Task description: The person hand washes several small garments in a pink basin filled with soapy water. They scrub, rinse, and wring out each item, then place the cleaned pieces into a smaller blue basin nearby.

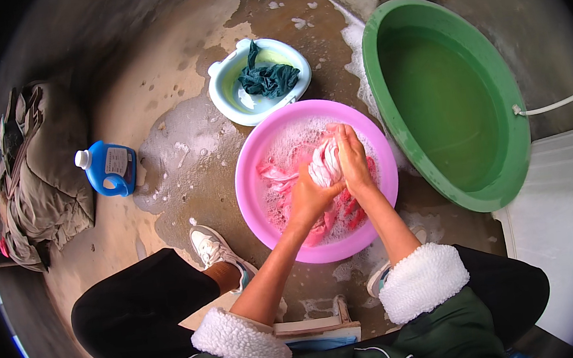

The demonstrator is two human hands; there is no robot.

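A bunched pale pink and white cloth point(325, 164) is squeezed between my two hands above a pink plastic basin point(255, 218). My left hand point(310, 197) grips it from the left and below, while my right hand point(353, 159) presses against its right side with the fingers pointing away from me. Soapy water with foam point(302, 131) fills the basin around them. Pink fabric point(278, 175) lies in the suds at the left, and red fabric point(356, 211) shows at the right beneath my wrists.
A light blue basin point(222, 100) holding dark green cloth point(272, 79) touches the pink one's far side. At right stands a large green tub point(475, 202) of water with a white hose point(564, 104). A blue detergent jug point(122, 166) and bundled fabric point(53, 170) are at left.
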